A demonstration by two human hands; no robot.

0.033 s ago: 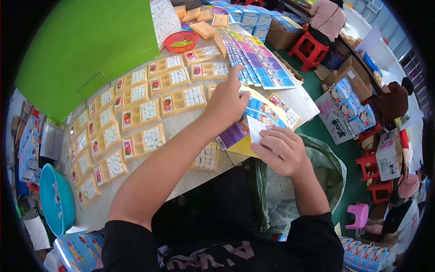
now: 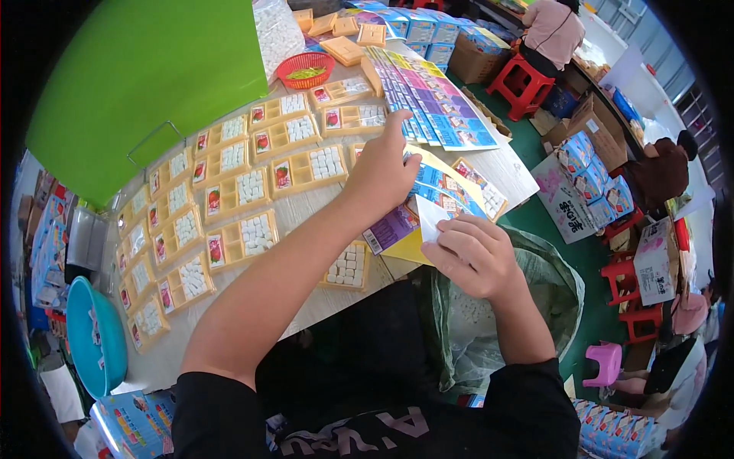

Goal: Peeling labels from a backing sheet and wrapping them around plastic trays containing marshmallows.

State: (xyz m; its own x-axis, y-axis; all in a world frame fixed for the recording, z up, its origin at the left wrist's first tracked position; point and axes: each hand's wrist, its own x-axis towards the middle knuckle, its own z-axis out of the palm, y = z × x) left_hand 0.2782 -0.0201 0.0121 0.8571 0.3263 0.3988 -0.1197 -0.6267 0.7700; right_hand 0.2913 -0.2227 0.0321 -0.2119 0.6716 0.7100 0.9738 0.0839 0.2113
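Apparently, the white pieces (image 2: 251, 186) are done: they're filling trays (image 2: 308, 168) across the desk (image 2: 164, 358), while many middle compartments are lying bare. The printed sheet (image 2: 443, 187) is lying between both hands, seemingly unfinished. The right hand (image 2: 475, 252) is pinching a white flap (image 2: 430, 216), narrow grip. The left hand (image 2: 382, 172) is reaching over, index pointing away; its underside is hiding, can't tell its grip.

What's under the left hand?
Colourful printed paper peeks out from under the left hand. Whatever is right beneath the hand is covered, so I can't see that.
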